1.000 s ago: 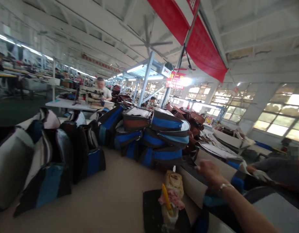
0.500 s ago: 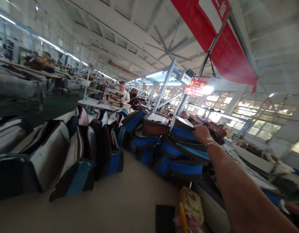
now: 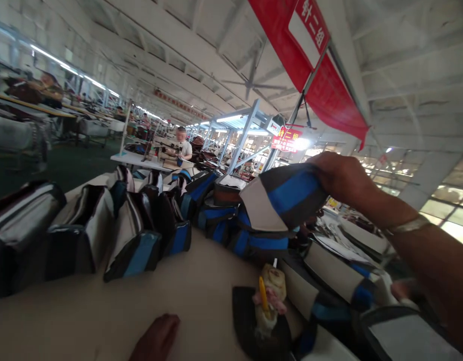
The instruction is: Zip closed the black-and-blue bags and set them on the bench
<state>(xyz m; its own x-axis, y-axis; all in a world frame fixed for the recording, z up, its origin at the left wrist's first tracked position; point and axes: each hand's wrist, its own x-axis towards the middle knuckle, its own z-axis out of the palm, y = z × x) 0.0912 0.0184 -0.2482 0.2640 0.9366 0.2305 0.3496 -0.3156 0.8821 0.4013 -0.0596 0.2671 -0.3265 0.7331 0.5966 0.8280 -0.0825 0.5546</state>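
My right hand [image 3: 340, 175] grips the upper right end of an unfinished fabric bag [image 3: 295, 193], fingers closed on its dark edge. The bag has a beige panel and a blue stripe on dark grey, and hangs tilted over a stack of similar blue-striped bags [image 3: 269, 242]. My left hand [image 3: 158, 338] enters at the bottom, somewhat blurred, above the bare tabletop [image 3: 201, 296]; its fingers stretch forward and hold nothing visible. Between the hands stands a small worn container [image 3: 267, 318] with a yellow-handled tool [image 3: 263, 293] and pink cloth in it, on a dark piece.
Several open bags [image 3: 141, 240] stand in a row along the left of the table. More beige and dark bags [image 3: 329, 311] lie at the right, where part of another hand [image 3: 402, 291] shows. A co-worker [image 3: 184, 145] sits at a sewing table beyond.
My right hand has pulled the blue-striped bag up off the stack and toward me. My left hand has come into view at the bottom. The view has shifted slightly right.
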